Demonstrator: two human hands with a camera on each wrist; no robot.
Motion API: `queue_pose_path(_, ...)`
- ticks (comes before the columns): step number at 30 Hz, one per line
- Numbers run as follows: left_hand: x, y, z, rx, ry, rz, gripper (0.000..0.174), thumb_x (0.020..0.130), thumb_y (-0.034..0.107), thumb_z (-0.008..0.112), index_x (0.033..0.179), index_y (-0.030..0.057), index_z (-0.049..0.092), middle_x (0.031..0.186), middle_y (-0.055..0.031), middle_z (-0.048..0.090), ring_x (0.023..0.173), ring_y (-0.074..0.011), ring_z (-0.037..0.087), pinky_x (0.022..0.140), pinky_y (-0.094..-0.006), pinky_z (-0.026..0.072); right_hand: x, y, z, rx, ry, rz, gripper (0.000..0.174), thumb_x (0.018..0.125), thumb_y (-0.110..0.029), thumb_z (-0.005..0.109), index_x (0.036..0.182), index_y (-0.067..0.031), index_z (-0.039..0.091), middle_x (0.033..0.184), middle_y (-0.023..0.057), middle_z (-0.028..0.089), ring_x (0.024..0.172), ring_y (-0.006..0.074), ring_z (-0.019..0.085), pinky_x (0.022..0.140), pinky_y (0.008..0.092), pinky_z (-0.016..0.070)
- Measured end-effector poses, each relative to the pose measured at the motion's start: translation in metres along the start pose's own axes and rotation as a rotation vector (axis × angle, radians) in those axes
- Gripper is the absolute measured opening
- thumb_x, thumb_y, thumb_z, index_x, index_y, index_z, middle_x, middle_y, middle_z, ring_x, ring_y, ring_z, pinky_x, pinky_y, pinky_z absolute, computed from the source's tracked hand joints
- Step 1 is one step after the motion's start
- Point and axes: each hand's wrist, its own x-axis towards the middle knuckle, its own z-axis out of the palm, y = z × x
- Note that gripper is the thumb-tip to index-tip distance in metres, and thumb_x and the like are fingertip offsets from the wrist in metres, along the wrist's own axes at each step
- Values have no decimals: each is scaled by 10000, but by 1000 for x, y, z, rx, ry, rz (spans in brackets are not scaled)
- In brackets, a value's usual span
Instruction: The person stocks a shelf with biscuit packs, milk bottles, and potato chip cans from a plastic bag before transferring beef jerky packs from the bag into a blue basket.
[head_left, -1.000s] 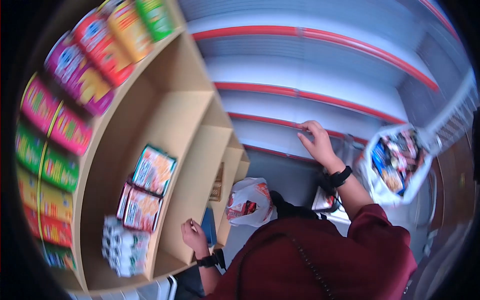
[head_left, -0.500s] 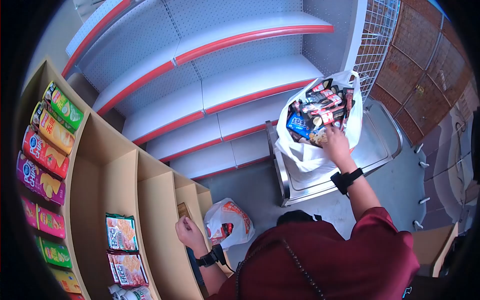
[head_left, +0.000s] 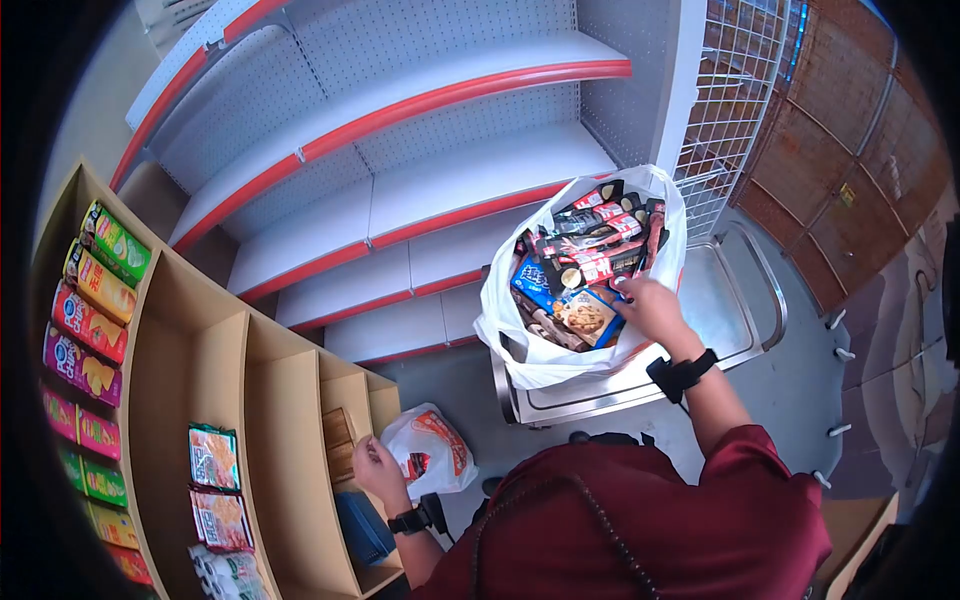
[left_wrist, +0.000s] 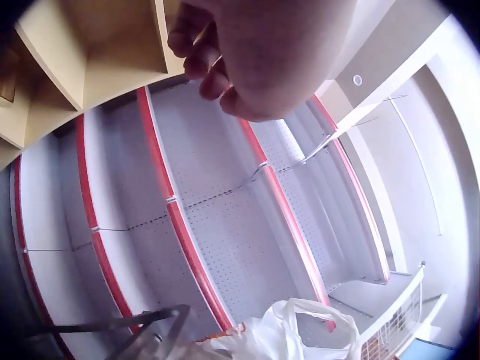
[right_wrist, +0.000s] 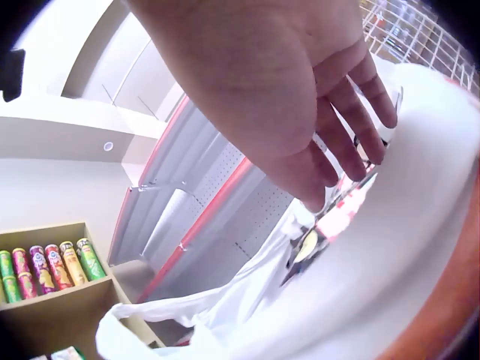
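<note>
A large white plastic bag [head_left: 655,195] stands wide at the top, filled with snack packets. Inside are several black-and-red packets [head_left: 600,265], a blue packet [head_left: 535,283] and a packet with a cookie picture [head_left: 587,313]. My right hand [head_left: 655,310] reaches over the bag's near right side, fingertips right at the packets. In the right wrist view its fingers [right_wrist: 349,135] hang loosely bent over the contents, nothing visibly gripped. My left hand [head_left: 378,470] hovers by the wooden shelf, fingers loosely curled and holding nothing; the left wrist view shows this hand [left_wrist: 262,56] too.
The bag sits on a metal trolley [head_left: 735,310]. Behind rise white shelves with red edges [head_left: 470,95]. At left, a wooden shelf unit [head_left: 190,320] bears chip cans [head_left: 85,370] and snack packs [head_left: 215,455]. Another plastic bag [head_left: 440,440] stands on the floor; a wire grid [head_left: 735,90] is at right.
The head view has turned toward the trolley and bag. My right hand has moved from beside the shelves into the bag's mouth. My left hand stays near the wooden shelf.
</note>
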Motion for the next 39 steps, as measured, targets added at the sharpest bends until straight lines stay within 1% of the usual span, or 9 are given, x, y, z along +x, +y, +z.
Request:
queue_pose_path(8,-28,64,7,10,62,-33,128,820,69,579,895,-24,625,800,-141,616,650,-244,587,600,-325,473,77,52,-20,-68,-172,-155,593,559,-151,779,1112,-71,584,1063,150,587,980,308,578,805,376,490)
queue_pose_path(11,-51,67,-3,73,87,-71,126,818,73,580,889,-21,625,800,-139,618,644,-245,587,596,-326,471,111,36,-3,-279,-326,-321,1013,459,-248,847,1339,-88,371,1335,210,400,1254,369,367,1023,452,336)
queue_pose_path(15,-76,73,-28,185,88,-160,113,821,74,577,868,-17,622,779,-135,620,639,-248,590,591,-334,472,152,19,14,-347,-615,-406,1230,457,-382,867,1434,-120,167,1440,233,233,1344,389,201,1065,518,233)
queue_pose_path(19,-95,77,-43,209,164,-153,112,822,73,577,870,-17,622,775,-139,621,637,-250,591,594,-335,476,175,25,35,-257,-629,-422,1332,431,-475,857,1447,-120,71,1462,226,174,1355,391,158,1079,537,161)
queue_pose_path(23,-101,84,-49,170,188,-196,110,820,69,580,870,-19,620,789,-144,626,650,-253,598,610,-333,483,177,36,42,-187,-588,-483,1313,419,-518,840,1418,-37,135,1401,244,289,1308,385,272,1039,502,270)
queue_pose_path(28,-95,80,-47,229,207,-116,101,815,70,590,873,-4,627,805,-152,630,669,-272,606,619,-336,488,163,41,41,-235,-478,-627,967,480,-407,836,1245,-2,403,1232,228,454,1188,387,403,972,473,353)
queue_pose_path(33,-84,92,-32,195,160,-65,88,799,89,609,850,22,634,778,-134,633,679,-280,615,628,-350,486,169,60,63,-201,-751,-667,1351,371,-545,828,1396,23,157,1405,282,229,1331,406,189,1092,463,189)
queue_pose_path(36,-72,107,-25,167,118,-69,89,778,85,610,838,25,637,793,-133,640,684,-271,625,629,-350,493,174,55,59,-44,-701,-730,1171,382,-412,828,1353,-27,299,1180,257,495,1123,409,453,972,441,353)
queue_pose_path(39,-58,122,-19,109,188,-82,100,774,87,600,848,31,638,780,-127,638,661,-268,621,601,-352,494,167,60,65,154,-495,-844,998,396,-355,805,1268,-40,437,1147,219,522,1091,393,477,959,432,362)
